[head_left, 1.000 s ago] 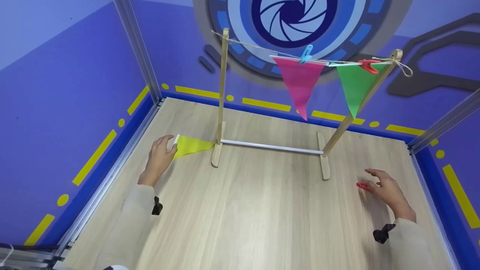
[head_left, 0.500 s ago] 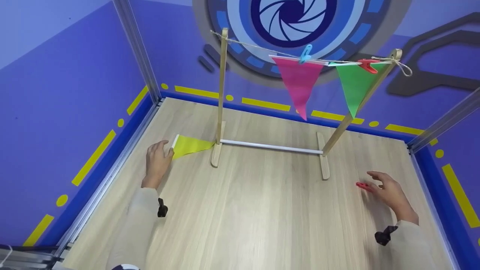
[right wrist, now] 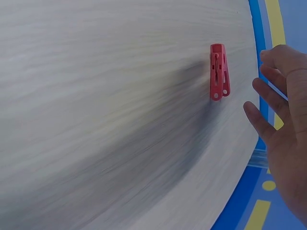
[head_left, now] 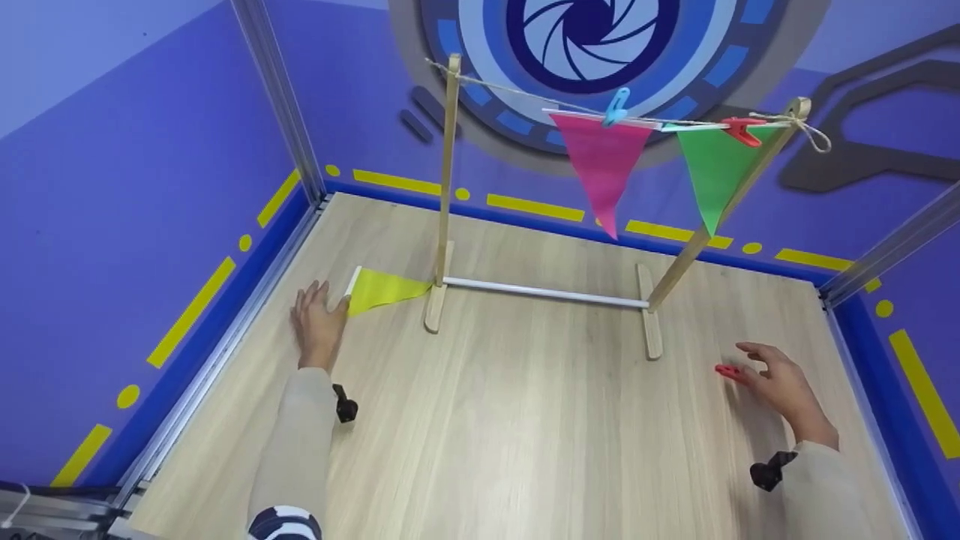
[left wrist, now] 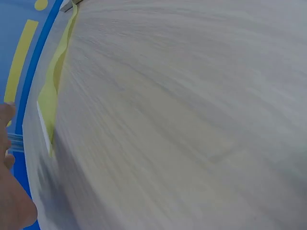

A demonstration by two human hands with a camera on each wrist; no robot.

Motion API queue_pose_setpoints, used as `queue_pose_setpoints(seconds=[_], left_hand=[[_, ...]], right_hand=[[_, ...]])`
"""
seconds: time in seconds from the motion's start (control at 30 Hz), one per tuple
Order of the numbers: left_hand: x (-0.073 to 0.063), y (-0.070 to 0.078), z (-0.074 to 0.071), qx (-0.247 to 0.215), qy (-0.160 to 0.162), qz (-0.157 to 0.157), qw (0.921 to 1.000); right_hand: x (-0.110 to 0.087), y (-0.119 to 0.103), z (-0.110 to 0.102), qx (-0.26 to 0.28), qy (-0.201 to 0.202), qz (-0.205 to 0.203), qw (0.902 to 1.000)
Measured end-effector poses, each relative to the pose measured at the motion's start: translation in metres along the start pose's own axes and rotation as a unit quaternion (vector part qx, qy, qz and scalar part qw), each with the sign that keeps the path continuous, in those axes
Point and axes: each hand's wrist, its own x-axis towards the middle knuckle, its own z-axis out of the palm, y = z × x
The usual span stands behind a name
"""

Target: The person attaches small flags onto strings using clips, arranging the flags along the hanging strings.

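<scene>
A yellow pennant (head_left: 382, 291) with a white top strip lies on the tabletop, its tip at the left foot of a wooden stand (head_left: 433, 307). My left hand (head_left: 319, 326) is just left of that strip, fingers extended, thumb close to it; the left wrist view shows a gap between the hand (left wrist: 14, 187) and the pennant (left wrist: 50, 91). On the right lies a red clothespin (head_left: 727, 371). Beside it my right hand (head_left: 784, 386) has its fingers spread and gently bent, apart from the clothespin (right wrist: 217, 72) in the right wrist view.
A string (head_left: 517, 91) runs between the stand's two posts. From it hang a pink pennant (head_left: 604, 165) under a blue clothespin (head_left: 616, 107) and a green pennant (head_left: 716, 169) under another red clothespin (head_left: 742, 130). A white rod (head_left: 544, 291) joins the feet.
My left hand has drawn back a little from the yellow pennant's strip, and its forearm has swung right. My right hand, the clothespin and the pennants have stayed in place.
</scene>
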Motion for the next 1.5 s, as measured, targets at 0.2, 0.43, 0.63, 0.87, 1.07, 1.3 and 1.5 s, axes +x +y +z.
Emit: queue_pose_setpoints(seconds=[0.2,0.43,0.63,0.87,1.07,1.3,1.5], left_hand=[[-0.006,-0.008,0.005,-0.018,0.001,-0.021,0.9996],[-0.006,-0.013,0.009,-0.028,0.014,-0.024,0.9992],[-0.009,-0.015,0.011,-0.034,0.025,-0.028,0.9987],[-0.008,-0.015,0.017,-0.046,0.066,-0.024,0.9964],[-0.005,-0.013,0.021,-0.060,0.090,-0.025,0.9938],[-0.002,-0.009,0.023,-0.060,0.105,-0.053,0.9913],[-0.002,-0.012,0.023,-0.056,0.125,-0.066,0.9884]], right_hand=[[0.000,0.000,0.000,0.001,-0.010,0.010,0.9999],[-0.001,0.000,0.001,-0.001,-0.008,0.007,0.9999],[-0.003,-0.002,0.003,0.000,0.008,0.001,1.0000],[-0.003,-0.002,0.003,-0.001,0.003,0.005,1.0000],[-0.003,-0.001,0.003,0.006,-0.004,0.006,1.0000],[-0.004,0.000,0.004,0.000,0.006,-0.007,1.0000],[-0.007,0.000,0.005,-0.006,0.010,-0.012,0.9999]])
